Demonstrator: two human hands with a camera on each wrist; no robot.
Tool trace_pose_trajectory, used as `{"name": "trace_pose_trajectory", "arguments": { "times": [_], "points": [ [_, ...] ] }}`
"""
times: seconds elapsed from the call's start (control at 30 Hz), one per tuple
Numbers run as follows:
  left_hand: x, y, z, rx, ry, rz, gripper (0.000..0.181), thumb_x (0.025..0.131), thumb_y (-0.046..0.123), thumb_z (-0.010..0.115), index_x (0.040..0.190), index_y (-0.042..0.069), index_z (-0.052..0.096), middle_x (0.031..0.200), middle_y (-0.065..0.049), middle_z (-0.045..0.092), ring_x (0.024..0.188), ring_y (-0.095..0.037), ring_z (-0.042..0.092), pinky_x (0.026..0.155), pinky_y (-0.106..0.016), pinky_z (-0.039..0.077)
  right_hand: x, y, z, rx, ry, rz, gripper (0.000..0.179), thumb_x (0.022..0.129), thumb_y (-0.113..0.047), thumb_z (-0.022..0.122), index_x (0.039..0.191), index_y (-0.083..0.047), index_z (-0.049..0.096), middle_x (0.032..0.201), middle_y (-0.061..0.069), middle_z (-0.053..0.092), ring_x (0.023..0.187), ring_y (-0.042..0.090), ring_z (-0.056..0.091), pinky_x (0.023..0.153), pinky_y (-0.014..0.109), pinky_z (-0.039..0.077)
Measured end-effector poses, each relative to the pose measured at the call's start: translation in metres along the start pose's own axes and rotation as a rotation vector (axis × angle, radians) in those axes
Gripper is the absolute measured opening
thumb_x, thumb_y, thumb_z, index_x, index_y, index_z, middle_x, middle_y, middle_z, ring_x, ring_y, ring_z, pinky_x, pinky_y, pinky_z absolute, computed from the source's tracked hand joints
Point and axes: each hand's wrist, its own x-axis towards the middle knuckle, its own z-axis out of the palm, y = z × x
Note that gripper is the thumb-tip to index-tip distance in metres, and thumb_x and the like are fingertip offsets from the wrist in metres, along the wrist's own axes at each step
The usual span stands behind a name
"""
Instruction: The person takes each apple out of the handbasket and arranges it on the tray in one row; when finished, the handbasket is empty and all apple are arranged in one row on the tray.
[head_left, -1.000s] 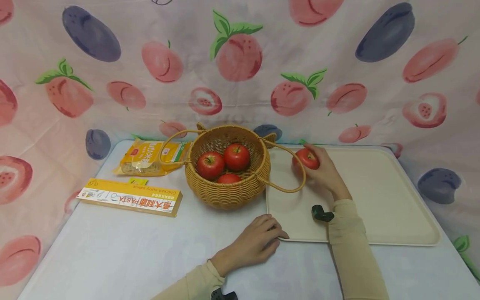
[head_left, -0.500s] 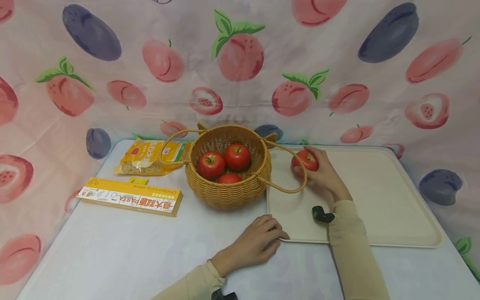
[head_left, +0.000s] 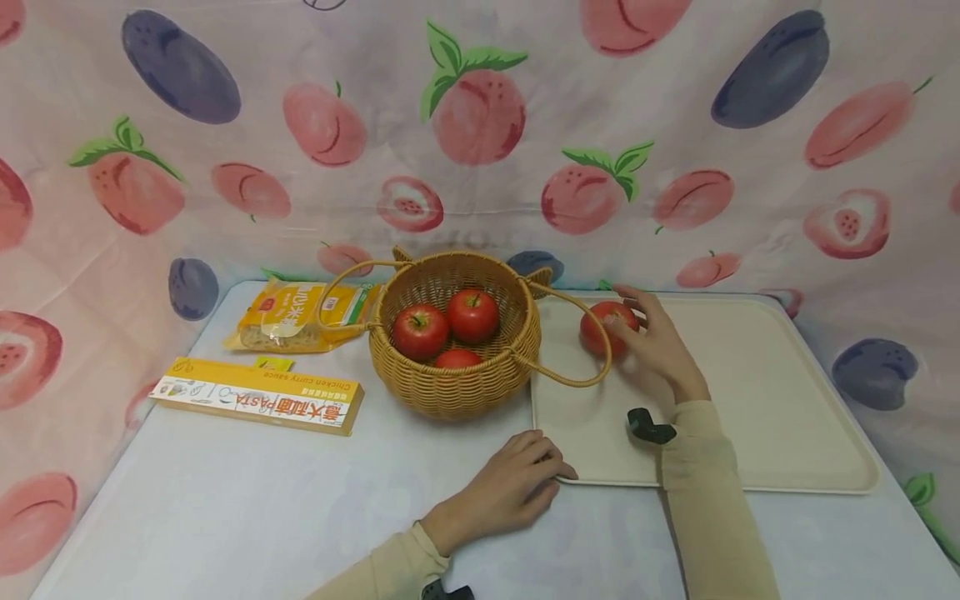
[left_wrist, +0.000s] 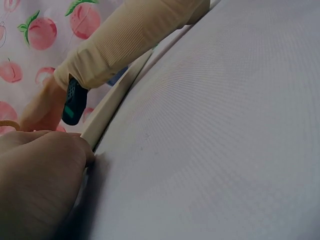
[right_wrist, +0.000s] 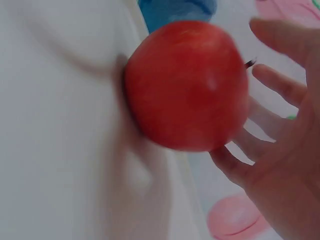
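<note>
Resting apple [right_wrist: 187,87]: on tray [head_left: 780,400], just right of basket [head_left: 450,396]
Right hand [head_left: 663,346]: right of basket, fingers loosely spread beside apple
Left hand [head_left: 506,487]: front-right of basket, at tray edge; grip unclear

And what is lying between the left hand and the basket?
In the head view, only a bare stretch of white table lies between the left hand and the basket.

A staged set, room type unclear: fruit-printed cloth [head_left: 480,196] hangs behind the wicker basket [head_left: 453,396], a white table [head_left: 300,500] lies beneath it, a pasta box [head_left: 258,396] to its left.
</note>
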Motion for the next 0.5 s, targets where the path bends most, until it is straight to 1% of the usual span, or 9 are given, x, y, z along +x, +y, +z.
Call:
{"name": "trace_pose_trajectory", "arguments": {
  "times": [0.07, 0.17, 0.3, 0.33, 0.4, 0.5],
  "points": [
    [0.0, 0.0, 0.0, 0.004, -0.002, -0.001, 0.023, 0.09, 0.019, 0.058, 0.111, 0.027, 0.063, 0.104, 0.012, 0.055, 0.11, -0.006, 0.045, 0.106, -0.024, 0.035, -0.001, -0.011, -0.001, 0.031, 0.04, -0.051, 0.059, 0.092, -0.023, 0.061, 0.144, -0.01, 0.036, 0.146, 0.015, 0.035, 0.135, 0.038, 0.033, 0.109, 0.058, 0.029],
    [0.0, 0.0, -0.001, 0.005, -0.004, -0.001, 0.023, 0.09, 0.019, 0.058, 0.111, 0.027, 0.063, 0.104, 0.012, 0.054, 0.11, -0.006, 0.045, 0.106, -0.025, 0.036, -0.006, -0.032, -0.003, 0.068, 0.09, -0.114, 0.053, 0.091, -0.013, 0.061, 0.139, -0.003, 0.041, 0.141, 0.018, 0.04, 0.132, 0.039, 0.036, 0.108, 0.059, 0.03],
    [-0.001, 0.001, -0.001, 0.001, -0.007, -0.003, 0.023, 0.09, 0.019, 0.059, 0.111, 0.027, 0.063, 0.104, 0.012, 0.055, 0.11, -0.007, 0.046, 0.106, -0.025, 0.036, -0.012, -0.058, -0.004, 0.089, 0.114, -0.202, 0.046, 0.089, -0.003, 0.06, 0.133, 0.003, 0.047, 0.135, 0.02, 0.046, 0.128, 0.034, 0.041, 0.108, 0.056, 0.032],
    [-0.001, 0.001, -0.001, 0.001, -0.008, -0.004, 0.023, 0.09, 0.019, 0.058, 0.111, 0.027, 0.063, 0.104, 0.012, 0.055, 0.111, -0.007, 0.046, 0.107, -0.025, 0.035, -0.013, -0.062, -0.003, 0.089, 0.113, -0.222, 0.044, 0.089, -0.001, 0.06, 0.131, 0.003, 0.048, 0.133, 0.02, 0.047, 0.127, 0.031, 0.042, 0.108, 0.053, 0.034],
    [-0.001, 0.001, 0.0, -0.005, -0.013, -0.014, 0.023, 0.09, 0.019, 0.058, 0.112, 0.027, 0.063, 0.104, 0.012, 0.055, 0.111, -0.007, 0.045, 0.107, -0.025, 0.035, -0.014, -0.071, -0.002, 0.092, 0.111, -0.272, 0.042, 0.088, 0.002, 0.059, 0.129, 0.004, 0.049, 0.131, 0.02, 0.049, 0.125, 0.027, 0.044, 0.109, 0.042, 0.037],
    [-0.001, 0.002, 0.0, -0.009, -0.016, -0.024, 0.023, 0.09, 0.02, 0.058, 0.111, 0.026, 0.064, 0.104, 0.012, 0.055, 0.111, -0.007, 0.045, 0.108, -0.026, 0.034, -0.014, -0.08, 0.002, 0.102, 0.102, -0.341, 0.039, 0.088, 0.005, 0.058, 0.126, 0.007, 0.051, 0.127, 0.023, 0.051, 0.123, 0.023, 0.047, 0.105, 0.024, 0.04]
  ]
}}
